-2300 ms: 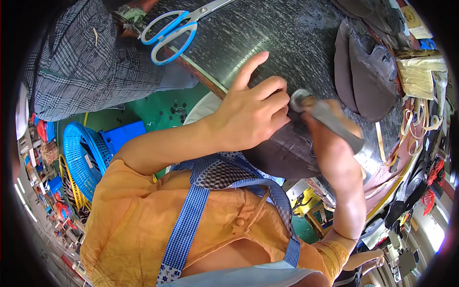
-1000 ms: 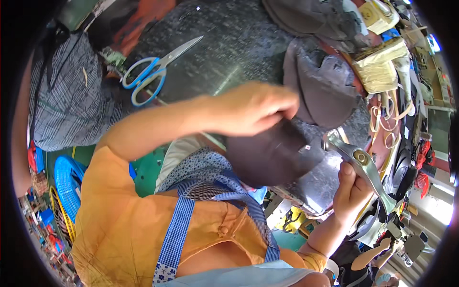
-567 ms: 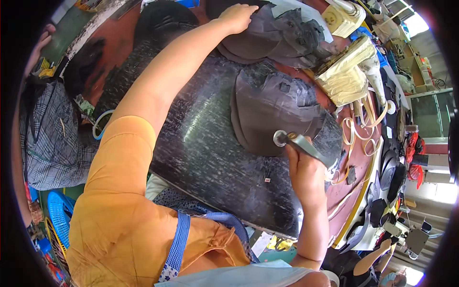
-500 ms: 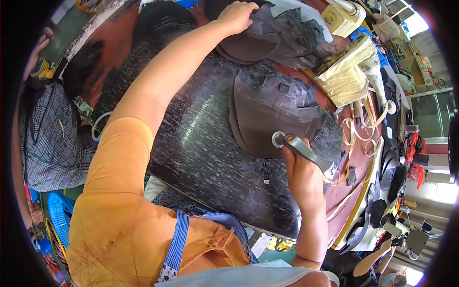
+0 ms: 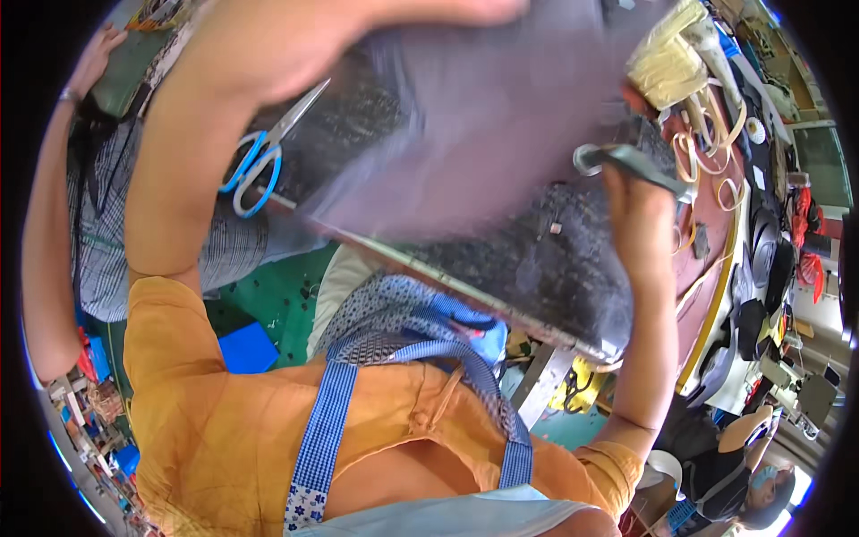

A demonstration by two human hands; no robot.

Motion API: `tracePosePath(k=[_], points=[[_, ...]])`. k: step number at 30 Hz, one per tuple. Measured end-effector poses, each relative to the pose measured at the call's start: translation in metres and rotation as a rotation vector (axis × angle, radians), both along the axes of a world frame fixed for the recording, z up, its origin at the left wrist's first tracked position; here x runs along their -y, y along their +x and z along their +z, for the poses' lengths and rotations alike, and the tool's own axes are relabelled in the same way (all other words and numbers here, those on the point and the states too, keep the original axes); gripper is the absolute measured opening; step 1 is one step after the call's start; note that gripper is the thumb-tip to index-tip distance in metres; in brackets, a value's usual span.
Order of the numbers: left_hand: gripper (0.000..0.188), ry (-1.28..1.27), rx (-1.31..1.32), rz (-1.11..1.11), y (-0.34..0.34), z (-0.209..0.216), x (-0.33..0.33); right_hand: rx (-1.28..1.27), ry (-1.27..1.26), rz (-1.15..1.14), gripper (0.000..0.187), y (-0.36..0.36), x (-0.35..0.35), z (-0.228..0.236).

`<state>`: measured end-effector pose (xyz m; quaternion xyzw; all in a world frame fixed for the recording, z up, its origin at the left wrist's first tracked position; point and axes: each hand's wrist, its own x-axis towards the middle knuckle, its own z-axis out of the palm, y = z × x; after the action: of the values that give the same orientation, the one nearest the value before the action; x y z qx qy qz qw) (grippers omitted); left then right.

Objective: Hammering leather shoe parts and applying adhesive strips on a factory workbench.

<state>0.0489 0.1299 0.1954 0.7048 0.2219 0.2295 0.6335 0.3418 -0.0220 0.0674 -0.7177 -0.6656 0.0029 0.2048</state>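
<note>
The left hand (image 5: 465,9), at the far edge of view, carried a large grey-brown sheet of soft leather-like material (image 5: 483,134) over the dark speckled worktop (image 5: 573,277); its fingers could not be told. Motion-blurred, the sheet looked limp and light, best gripped by an edge. The right hand (image 5: 640,201) was closed round a grey metal tool (image 5: 631,161).

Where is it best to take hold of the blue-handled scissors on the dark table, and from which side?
Grip the scissors by the blue handle loops, coming from the person's left. The loops lie nearer the table's near edge, while the metal blades point away toward the blurred grey material.
</note>
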Motion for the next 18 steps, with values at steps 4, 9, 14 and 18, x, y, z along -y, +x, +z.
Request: tracePosePath(k=[4, 9, 14, 18], points=[[0.035, 0.361, -0.2, -0.408, 0.002, -0.116, 0.029, -0.158, 0.201, -0.04, 0.022, -0.026, 0.036, 0.042], [0.022, 0.598, -0.222, -0.351, 0.011, -0.164, 0.027, -0.257, -0.018, 0.003, 0.017, -0.082, 0.078, 0.045], [0.022, 0.501, -0.21, -0.492, 0.029, -0.18, 0.011, -0.236, 0.001, 0.168, 0.019, -0.125, 0.059, 0.023], [0.026, 0.631, -0.2, -0.445, 0.023, -0.182, 0.018, -0.131, -0.363, 0.149, 0.018, -0.119, 0.055, 0.008]])
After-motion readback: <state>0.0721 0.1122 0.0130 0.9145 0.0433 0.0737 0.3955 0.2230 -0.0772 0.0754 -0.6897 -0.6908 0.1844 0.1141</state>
